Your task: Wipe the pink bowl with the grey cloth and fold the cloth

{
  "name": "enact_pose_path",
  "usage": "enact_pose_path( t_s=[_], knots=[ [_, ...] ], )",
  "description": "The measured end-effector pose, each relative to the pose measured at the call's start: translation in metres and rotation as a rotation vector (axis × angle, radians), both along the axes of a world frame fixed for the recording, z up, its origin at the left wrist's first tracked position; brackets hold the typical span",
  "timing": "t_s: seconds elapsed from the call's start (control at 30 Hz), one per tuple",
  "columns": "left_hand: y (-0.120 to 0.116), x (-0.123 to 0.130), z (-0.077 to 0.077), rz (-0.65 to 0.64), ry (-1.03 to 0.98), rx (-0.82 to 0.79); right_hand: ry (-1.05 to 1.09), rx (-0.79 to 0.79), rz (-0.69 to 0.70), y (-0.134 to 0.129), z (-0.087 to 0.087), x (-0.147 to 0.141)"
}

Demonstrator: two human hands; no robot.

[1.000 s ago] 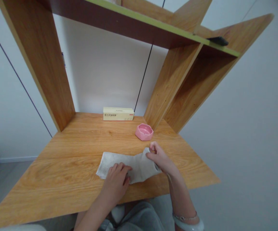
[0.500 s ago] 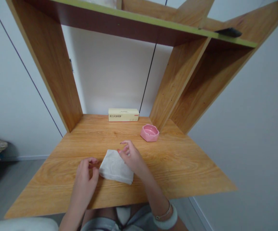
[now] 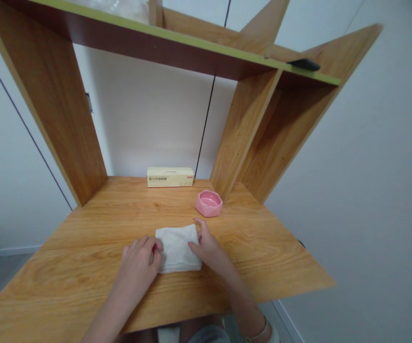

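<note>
A folded white cloth point(image 3: 177, 250) lies flat on the wooden desk, its near edge roughly level with the desk front. At its left edge is my left hand point(image 3: 140, 259), fingers curled in and closed on the border of the cloth; the fingertips are partly hidden. My right hand point(image 3: 209, 247) rests at the right edge, with the thumb on top of the cloth and the index finger stretched past the far right corner. The thumb and index finger of that hand are apart.
Behind the cloth stands a pink ashtray point(image 3: 208, 204), near an upright wooden divider point(image 3: 243, 128). A long cream box point(image 3: 170, 177) sits at the back of the desk point(image 3: 120, 228). Overhead runs a shelf with a green edge point(image 3: 191, 40), bearing a dark flat object point(image 3: 304, 64).
The cloth has turned and now lies squarer to the desk. My left hand has come onto its left edge, and my right hand has moved to its right edge. The camera view has shifted.
</note>
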State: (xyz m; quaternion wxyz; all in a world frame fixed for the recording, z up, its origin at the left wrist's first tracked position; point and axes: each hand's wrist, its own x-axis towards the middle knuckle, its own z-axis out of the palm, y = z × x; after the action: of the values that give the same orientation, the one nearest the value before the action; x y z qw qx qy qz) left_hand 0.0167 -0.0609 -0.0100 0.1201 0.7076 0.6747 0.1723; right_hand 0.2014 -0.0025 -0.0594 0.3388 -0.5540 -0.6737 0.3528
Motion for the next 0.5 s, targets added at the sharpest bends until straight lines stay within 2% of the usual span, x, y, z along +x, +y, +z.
enact_pose_path(
  t_s=[0.13,0.27,0.37,0.5],
  knots=[
    [0.016,0.014,0.008,-0.095,0.046,0.027,-0.153,0.006,-0.08,0.023,0.021,0.052],
    [0.045,0.032,0.014,-0.221,0.032,0.055,-0.538,0.007,-0.183,0.036,0.039,0.085],
    [0.072,0.042,0.009,-0.248,-0.003,0.071,-0.736,0.154,-0.218,0.046,0.051,0.084],
    [0.098,0.045,-0.012,-0.172,-0.062,0.164,-0.706,0.386,-0.073,0.069,0.054,0.06]
  ],
)
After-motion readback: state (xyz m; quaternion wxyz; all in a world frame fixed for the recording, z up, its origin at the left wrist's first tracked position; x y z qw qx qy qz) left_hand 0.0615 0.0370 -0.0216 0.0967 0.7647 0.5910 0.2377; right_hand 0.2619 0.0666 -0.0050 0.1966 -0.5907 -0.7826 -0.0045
